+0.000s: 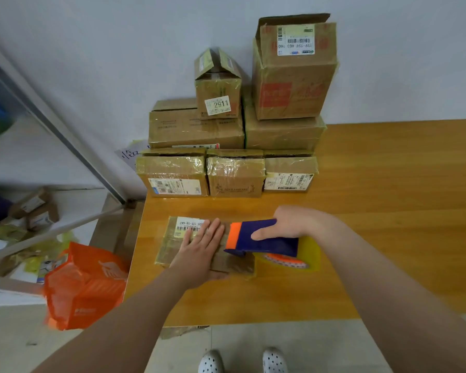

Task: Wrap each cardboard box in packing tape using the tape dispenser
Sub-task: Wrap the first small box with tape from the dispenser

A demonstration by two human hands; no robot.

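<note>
**Flat box being taped at the counter's left end**

The wooden counter (388, 211) is carrying everything, and its right half is lying bare. A stack of taped boxes (234, 135) is standing at the back against the wall. An orange bag (84, 286) is sitting on the floor left of the counter.

The flat cardboard box (170, 243) is lying near the counter's left edge, apart from the stack and back from the front edge. Its long axis is running roughly left to right, with the label at the far left corner.

The tape dispenser (264, 238) is resting over the box's right end, orange nose pointing left and tape roll (307, 258) hanging off to the right.

The right hand (288, 224) is gripping the dispenser, fingers wrapped round its blue body. The left hand (199, 251) is pressing flat on the box top, fingers straight and slightly spread, tips just beside the dispenser's nose.
</note>
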